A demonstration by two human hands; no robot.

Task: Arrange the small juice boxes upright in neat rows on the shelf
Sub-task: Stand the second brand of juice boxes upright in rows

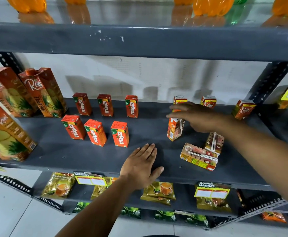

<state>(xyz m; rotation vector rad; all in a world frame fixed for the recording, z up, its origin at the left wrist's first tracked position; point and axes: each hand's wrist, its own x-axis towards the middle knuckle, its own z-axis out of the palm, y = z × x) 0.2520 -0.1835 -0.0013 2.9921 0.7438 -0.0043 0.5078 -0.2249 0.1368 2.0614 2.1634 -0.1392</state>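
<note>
Several small red Maaza boxes stand upright in two rows on the dark grey shelf (57, 151), such as a front-row Maaza box (120, 134) and a back-row Maaza box (131, 106). To the right, small Real boxes stand along the back, one being the far-right Real box (243, 109). Another upright Real box (174, 129) stands just under my right hand (198, 117), whose fingers are spread above it. Two Real boxes lie on their sides: a flat box (198, 156) and a tilted box (214, 142). My left hand (142, 165) rests flat and open on the shelf's front edge.
Tall Real pineapple cartons (42, 93) stand at the shelf's left end. Orange bottles (211, 6) sit on the shelf above. Tea pouches (59, 184) and yellow price tags (211, 192) fill the lower shelf. A perforated upright post (266, 82) bounds the right side.
</note>
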